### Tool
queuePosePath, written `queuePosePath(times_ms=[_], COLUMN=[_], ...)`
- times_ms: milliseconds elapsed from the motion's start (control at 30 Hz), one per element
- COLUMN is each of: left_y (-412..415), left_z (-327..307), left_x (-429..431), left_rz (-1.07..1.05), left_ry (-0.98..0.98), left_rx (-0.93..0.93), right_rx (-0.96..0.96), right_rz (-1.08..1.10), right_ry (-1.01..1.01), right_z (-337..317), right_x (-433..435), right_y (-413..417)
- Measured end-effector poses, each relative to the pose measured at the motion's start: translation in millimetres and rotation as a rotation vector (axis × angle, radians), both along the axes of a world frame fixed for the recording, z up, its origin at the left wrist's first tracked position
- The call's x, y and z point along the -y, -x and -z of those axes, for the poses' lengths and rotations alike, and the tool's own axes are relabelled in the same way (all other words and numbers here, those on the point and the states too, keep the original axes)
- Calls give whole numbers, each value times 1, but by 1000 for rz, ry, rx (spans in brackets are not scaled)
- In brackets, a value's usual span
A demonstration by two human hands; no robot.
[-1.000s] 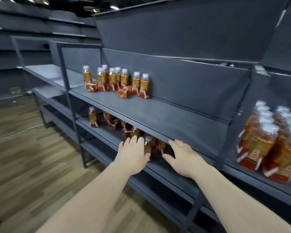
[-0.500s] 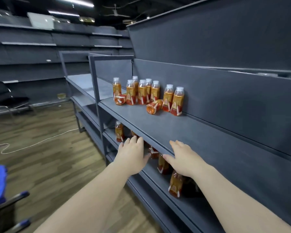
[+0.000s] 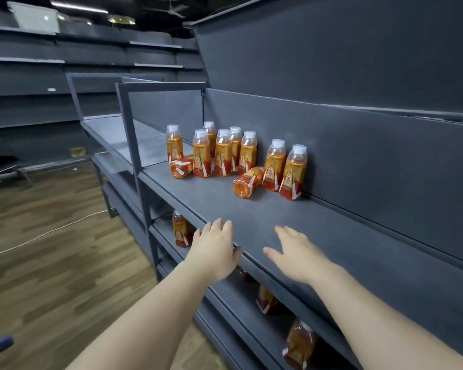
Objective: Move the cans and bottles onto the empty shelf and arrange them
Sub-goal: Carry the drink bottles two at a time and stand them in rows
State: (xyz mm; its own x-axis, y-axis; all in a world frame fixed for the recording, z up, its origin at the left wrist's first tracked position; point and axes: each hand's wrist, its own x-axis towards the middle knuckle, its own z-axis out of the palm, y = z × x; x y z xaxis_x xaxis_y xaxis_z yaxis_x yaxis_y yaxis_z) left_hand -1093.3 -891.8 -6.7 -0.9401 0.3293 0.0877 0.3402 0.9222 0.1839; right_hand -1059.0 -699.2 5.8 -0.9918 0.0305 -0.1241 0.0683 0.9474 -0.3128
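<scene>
Hands (image 3: pixel 297 256) empty, flat – matte grey shelf (image 3: pixel 332 236); plastic bottles (image 3: pixel 293 172) w/ white caps.

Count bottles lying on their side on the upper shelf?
2. One at the left end of the group, in front of the leftmost upright bottle; the other right of centre, beside the two rightmost bottles. More might be hidden behind.

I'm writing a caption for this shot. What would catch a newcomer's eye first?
The cluster of orange bottles at the back of the grey shelf, two of them tipped over, such as the fallen bottle. Then the two bare, empty hands: the left hand at the shelf's front edge, the right hand over it.
</scene>
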Motion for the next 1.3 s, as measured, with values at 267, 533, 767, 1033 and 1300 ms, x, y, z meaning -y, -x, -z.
queuePosePath(times_ms=[267,533,767,1033,1300], left_y=[101,181,237,282,319], left_z=[-10,-1,-2,-17,-23], left_x=[6,-6,-42,-94,-128], left_rz=[158,258,272,270,268], left_ry=[4,-4,-49,-173,-410], left_rx=[53,43,24,7,79], right_rx=[5,26,-43,-184,-285], right_rz=[179,283,377,586,709], right_ry=[-29,-44,5,114,210], right_z=[-5,2,7,8,5], right_x=[16,13,-20,-63,-78], right_y=[72,124,178,226,268])
